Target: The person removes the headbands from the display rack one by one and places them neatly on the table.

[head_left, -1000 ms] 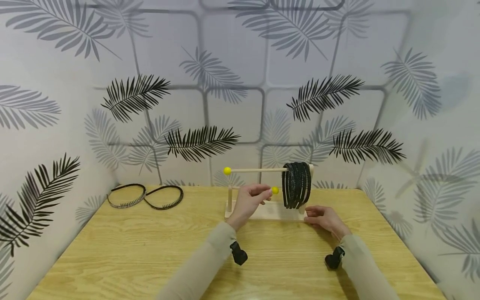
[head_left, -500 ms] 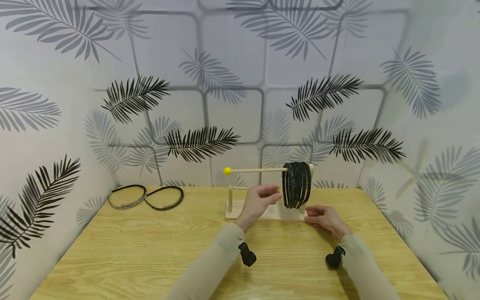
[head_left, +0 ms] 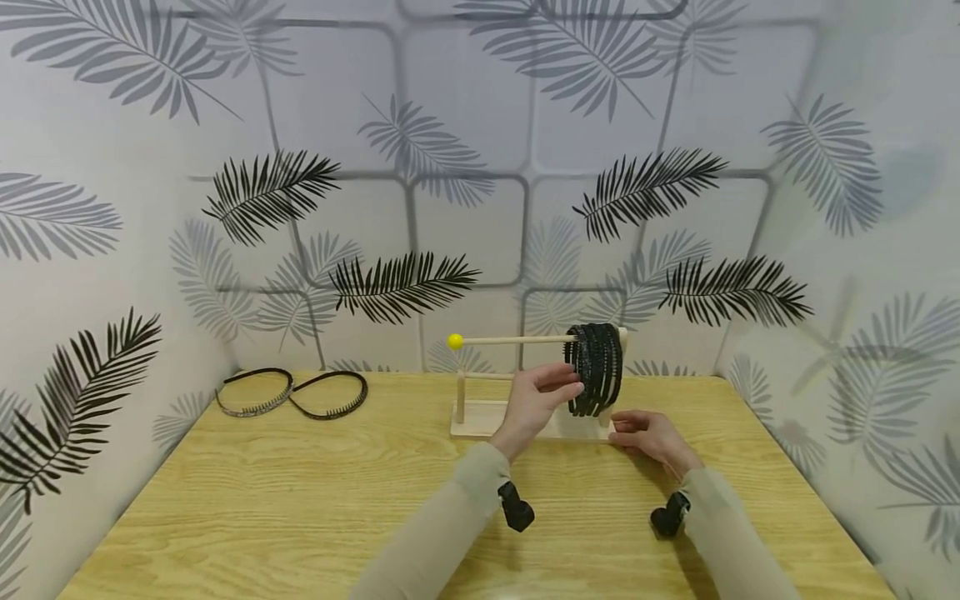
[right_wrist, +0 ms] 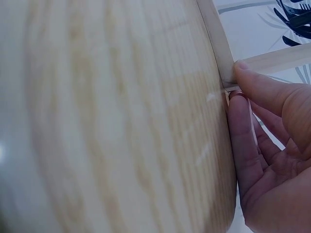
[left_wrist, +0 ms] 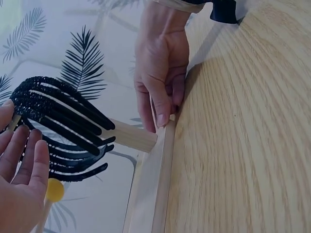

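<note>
- Your left hand's [head_left: 534, 408] fingers are extended nearly straight, the thumb set apart from them; the tips overlap the left side of a bundle of black headbands [head_left: 596, 371], though you cannot tell how firmly they touch it.
- Your right hand [head_left: 656, 442], toward 4 o'clock from the left, pinches the right end of the wooden base [head_left: 480, 417] between thumb and fingers.
- The headbands sit at 2 o'clock from your left hand, packed side by side, arched over the upper rod [head_left: 517, 340] next to its right-hand post, free ends downward.
- That rod runs toward 9 o'clock from the bundle and finishes in a yellow ball [head_left: 455, 342].
- A second yellow ball [left_wrist: 55, 190], on a lower rod, shows just beside the headbands in the left wrist view; from above, your left hand hides it.
- Well apart, around 9 o'clock from your left hand, a gray-toothed headband [head_left: 258, 411] and a black headband [head_left: 333, 414] lie on the wood-grain table [head_left: 300, 500], their edges meeting or nearly so.
- Black wrist cameras [head_left: 516, 508] ride on your beige sleeves [head_left: 442, 533].
- At 12 o'clock, behind everything, stands a leaf-patterned wall [head_left: 472, 108].
</note>
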The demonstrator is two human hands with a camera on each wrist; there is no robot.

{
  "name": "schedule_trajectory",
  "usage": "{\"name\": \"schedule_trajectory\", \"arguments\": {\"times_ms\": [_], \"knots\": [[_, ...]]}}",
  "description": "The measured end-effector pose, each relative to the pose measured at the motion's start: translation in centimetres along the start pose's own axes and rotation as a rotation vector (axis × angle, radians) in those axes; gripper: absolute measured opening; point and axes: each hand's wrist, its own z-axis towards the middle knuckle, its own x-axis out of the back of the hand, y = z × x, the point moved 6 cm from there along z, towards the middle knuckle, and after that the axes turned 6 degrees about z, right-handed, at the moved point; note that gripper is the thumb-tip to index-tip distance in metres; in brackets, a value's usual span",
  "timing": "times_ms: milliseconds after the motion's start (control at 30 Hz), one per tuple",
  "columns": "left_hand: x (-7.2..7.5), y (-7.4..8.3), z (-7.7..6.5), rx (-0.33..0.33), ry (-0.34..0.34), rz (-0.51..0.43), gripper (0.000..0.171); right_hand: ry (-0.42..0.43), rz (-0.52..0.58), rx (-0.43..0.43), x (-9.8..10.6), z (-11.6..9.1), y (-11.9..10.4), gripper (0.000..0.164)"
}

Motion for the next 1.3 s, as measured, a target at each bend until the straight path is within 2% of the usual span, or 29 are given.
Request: {"name": "schedule_trajectory", "arguments": {"times_ms": [233, 567, 800, 967, 1133, 1300], "knots": [[-0.6, 0.4, 0.4, 0.022, 0.075, -0.01, 0.035, 0.002, -0.013, 0.017, 0.0, -0.1, -0.2, 0.053], [-1.1, 0.8, 0.6, 0.041, 0.123, -0.019, 0.033, 0.009, -0.023, 0.005, 0.0, 0.0, -0.1, 0.053], [-1.2, 0.9, 0.4, 0.049, 0.116, 0.002, 0.036, 0.006, -0.014, -0.006, 0.0, 0.0, -0.1, 0.054], [-1.4, 1.1, 0.5, 0.03, 0.111, 0.008, 0.039, 0.005, -0.018, 0.006, 0.0, 0.1, -0.1, 0.054], [-1.5, 1.2, 0.5, 0.024, 0.114, 0.004, 0.036, 0.012, -0.035, 0.003, 0.0, 0.1, 0.1, 0.053], [-1.2, 1.4, 0.4, 0.031, 0.1, 0.038, 0.034, 0.008, -0.061, 0.003, 0.0, 0.1, -0.1, 0.053]]}}
